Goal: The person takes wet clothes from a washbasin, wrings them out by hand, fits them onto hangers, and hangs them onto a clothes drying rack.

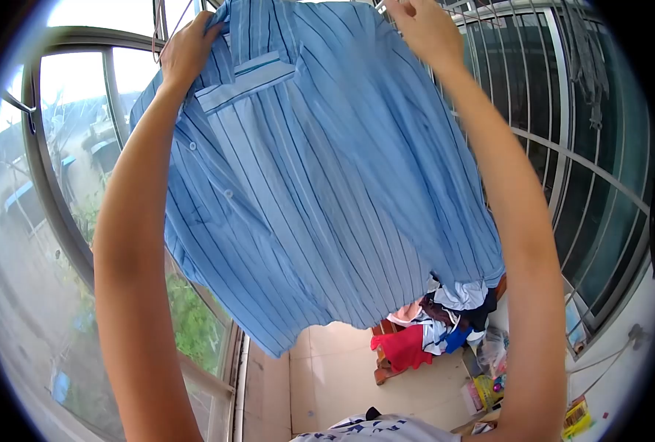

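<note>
A blue shirt (pixel 327 169) with dark stripes hangs spread out in front of me, buttons showing along its left part. My left hand (pixel 189 51) is closed on the shirt's upper left edge. My right hand (pixel 429 35) is raised beside the upper right edge of the shirt, its fingers curled. The top of the frame cuts off part of those fingers, so what they grip is hidden. The right part of the shirt looks slightly blurred. Its lower hem hangs free above the floor.
Windows (pixel 77 147) line the left side, and a metal grille (pixel 548 140) covers the glass on the right. A pile of clothes (pixel 445 317) lies on a wooden piece (pixel 380 376) below the shirt. Bags and packets (pixel 486 387) stand beside it on the tiled floor (pixel 327 383).
</note>
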`<state>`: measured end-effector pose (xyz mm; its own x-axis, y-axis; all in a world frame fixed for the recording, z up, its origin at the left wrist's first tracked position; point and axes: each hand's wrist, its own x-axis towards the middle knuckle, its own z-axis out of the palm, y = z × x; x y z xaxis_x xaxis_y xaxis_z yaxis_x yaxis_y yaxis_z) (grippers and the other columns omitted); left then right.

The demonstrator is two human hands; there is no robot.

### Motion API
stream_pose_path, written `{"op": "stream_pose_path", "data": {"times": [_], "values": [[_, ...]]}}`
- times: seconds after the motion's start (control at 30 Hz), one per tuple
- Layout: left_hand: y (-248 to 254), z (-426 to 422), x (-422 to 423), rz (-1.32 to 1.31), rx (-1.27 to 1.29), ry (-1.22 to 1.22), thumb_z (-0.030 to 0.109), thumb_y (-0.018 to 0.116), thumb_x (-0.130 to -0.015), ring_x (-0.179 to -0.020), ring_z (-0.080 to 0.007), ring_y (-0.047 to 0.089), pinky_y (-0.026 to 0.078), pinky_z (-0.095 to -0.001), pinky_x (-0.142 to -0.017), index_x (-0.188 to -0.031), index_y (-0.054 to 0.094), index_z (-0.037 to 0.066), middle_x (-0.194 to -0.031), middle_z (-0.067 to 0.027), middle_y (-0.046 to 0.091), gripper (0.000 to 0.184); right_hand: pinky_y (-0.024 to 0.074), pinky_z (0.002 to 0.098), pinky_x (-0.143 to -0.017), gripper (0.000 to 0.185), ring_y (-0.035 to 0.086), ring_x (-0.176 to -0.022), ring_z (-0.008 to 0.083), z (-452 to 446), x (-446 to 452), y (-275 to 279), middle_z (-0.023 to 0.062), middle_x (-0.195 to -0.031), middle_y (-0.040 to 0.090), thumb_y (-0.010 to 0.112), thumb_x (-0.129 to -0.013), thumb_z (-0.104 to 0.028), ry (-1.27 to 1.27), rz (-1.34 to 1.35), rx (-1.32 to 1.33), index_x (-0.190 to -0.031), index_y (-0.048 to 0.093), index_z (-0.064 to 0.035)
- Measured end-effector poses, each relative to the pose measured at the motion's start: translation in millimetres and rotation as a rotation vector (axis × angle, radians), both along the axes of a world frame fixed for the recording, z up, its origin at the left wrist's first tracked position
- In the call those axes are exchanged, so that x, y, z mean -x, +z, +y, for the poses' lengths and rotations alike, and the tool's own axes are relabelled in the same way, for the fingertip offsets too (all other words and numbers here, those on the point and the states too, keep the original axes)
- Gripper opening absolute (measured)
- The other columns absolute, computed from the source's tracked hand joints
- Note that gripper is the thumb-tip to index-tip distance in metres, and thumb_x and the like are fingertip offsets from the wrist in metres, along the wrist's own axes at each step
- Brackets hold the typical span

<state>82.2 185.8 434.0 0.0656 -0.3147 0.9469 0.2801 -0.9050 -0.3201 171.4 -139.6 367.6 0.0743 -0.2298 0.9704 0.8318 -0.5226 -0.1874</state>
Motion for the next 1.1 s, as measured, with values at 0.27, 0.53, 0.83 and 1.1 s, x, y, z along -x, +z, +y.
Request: {"op": "stream_pose_path", "data": {"times": [0.27,0.53,0.83,1.1], "values": [[0,1,8,0.093,0.262,-0.031,0.056,0.038,-0.087,-0.091,-0.0334,0.060,0.046,-0.0431,-0.074,-0.104,0.060,0.017,-0.094,-0.0143,0.064,0.048,0.0491,0.0376,-0.064,0.039,0.063,-0.074,0.0254,91,-7,-43,0.0145,-0.075,0.060,0.063,-0.072,-0.035,-0.356,-0.385,0.357,-0.091,0.059,-0.0001],[9,0,13,0.019,0.159,0.061,0.048,0.043,-0.087,-0.091,-0.0305,0.060,0.047,-0.0409,-0.072,-0.107,0.061,0.024,-0.098,-0.0080,0.064,0.035,0.0492,0.0383,-0.062,0.032,0.062,-0.065,0.0280,114,27,-56,0.0118,-0.071,0.061,0.056,-0.078,-0.033,-0.027,-0.320,0.592,-0.077,0.054,-0.0015],[14,28,20,0.051,0.231,-0.030,0.050,0.045,-0.086,-0.090,-0.0302,0.061,0.047,-0.0398,-0.076,-0.108,0.063,0.025,-0.095,-0.0105,0.065,0.038,0.0469,0.0324,-0.063,0.047,0.059,-0.068,0.0188,8,-117,-73,0.0081,-0.075,0.062,0.068,-0.072,-0.040,0.411,0.292,0.257,-0.095,0.061,-0.0003],[12,24,17,0.101,0.164,-0.081,0.048,0.044,-0.088,-0.082,-0.0338,0.061,0.046,-0.0423,-0.069,-0.103,0.063,0.022,-0.086,-0.0125,0.065,0.036,0.0458,0.0290,-0.061,0.030,0.057,-0.067,0.0114,-11,-109,-47,0.0047,-0.074,0.061,0.055,-0.080,-0.030,0.757,0.895,0.447,-0.086,0.066,-0.0022]]}}
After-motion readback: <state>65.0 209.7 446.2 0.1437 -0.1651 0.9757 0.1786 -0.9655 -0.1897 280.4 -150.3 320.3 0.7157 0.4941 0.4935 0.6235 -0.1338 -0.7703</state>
